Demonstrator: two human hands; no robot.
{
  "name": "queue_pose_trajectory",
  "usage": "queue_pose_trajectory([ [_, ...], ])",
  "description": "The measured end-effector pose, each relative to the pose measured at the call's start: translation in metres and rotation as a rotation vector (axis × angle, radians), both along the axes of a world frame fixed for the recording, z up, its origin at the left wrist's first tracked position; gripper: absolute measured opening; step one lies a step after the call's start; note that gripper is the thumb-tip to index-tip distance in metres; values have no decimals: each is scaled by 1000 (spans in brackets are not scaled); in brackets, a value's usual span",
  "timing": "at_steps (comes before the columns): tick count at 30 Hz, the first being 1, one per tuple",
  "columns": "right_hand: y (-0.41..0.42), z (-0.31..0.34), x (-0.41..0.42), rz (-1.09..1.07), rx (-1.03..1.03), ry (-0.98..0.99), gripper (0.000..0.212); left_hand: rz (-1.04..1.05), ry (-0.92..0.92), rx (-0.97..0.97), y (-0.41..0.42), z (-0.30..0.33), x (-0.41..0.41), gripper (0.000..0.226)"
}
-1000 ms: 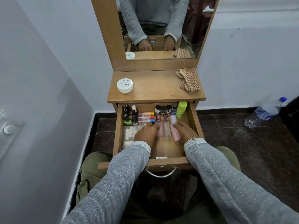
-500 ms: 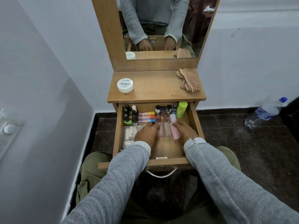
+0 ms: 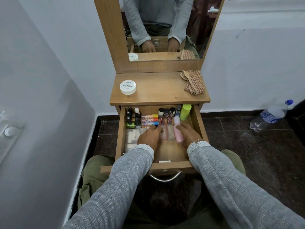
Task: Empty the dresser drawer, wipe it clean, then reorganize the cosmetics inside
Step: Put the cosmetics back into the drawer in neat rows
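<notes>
Pink bottle (image 3: 177, 131) lies lengthwise, cap toward mirror (image 3: 165, 27).

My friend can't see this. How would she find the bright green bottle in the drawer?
Start at the wooden dresser top, then look down into the open drawer under it. Go to the back right corner, by the right wall. The lime green bottle stands upright there, fatter and brighter than the little dark-capped bottles on its left.
</notes>
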State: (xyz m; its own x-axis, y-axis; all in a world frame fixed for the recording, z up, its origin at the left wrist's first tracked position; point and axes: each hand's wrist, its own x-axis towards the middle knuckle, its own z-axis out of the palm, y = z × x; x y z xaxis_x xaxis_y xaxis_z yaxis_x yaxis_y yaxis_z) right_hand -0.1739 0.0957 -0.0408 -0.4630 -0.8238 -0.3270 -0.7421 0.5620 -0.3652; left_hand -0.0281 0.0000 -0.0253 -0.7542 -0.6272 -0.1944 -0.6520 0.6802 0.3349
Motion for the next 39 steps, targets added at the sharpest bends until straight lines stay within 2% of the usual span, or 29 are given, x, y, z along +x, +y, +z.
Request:
queue_pose_trajectory([
  [9, 7, 4, 3, 40, -3, 66, 73, 9, 0, -2, 2, 0, 0, 40],
  [12, 11, 9, 6, 77, 6, 110, 83, 44, 60, -23, 2, 3, 0, 31],
  [15, 5, 21, 15, 75, -18, 8, 89, 97, 194, -56, -3, 6, 3, 23],
  [21, -34, 56, 30, 80, -360, 103, 55, 252, 506, -70, -42, 45, 10, 14],
  [25, -55, 65, 30, 67, -477, 117, 39, 397, 580, -96, -87, 71, 10, 16],
  [27, -60, 67, 30, 66, -525, 115, 33, 464, 566, -111, -114, 75, 12, 25],
  [29, -60, 66, 30, 69, -555, 109, 31, 482, 502, -98, -139, 74, 13, 44],
  [33, -54, 60, 30, 84, -529, 98, 41, 438, 343, -13, -169, 67, 11, 79],
  [39, -48, 53, 28, 73, -490, 69, 44, 377, 241, 2, -180, 63, 3, 82],
])
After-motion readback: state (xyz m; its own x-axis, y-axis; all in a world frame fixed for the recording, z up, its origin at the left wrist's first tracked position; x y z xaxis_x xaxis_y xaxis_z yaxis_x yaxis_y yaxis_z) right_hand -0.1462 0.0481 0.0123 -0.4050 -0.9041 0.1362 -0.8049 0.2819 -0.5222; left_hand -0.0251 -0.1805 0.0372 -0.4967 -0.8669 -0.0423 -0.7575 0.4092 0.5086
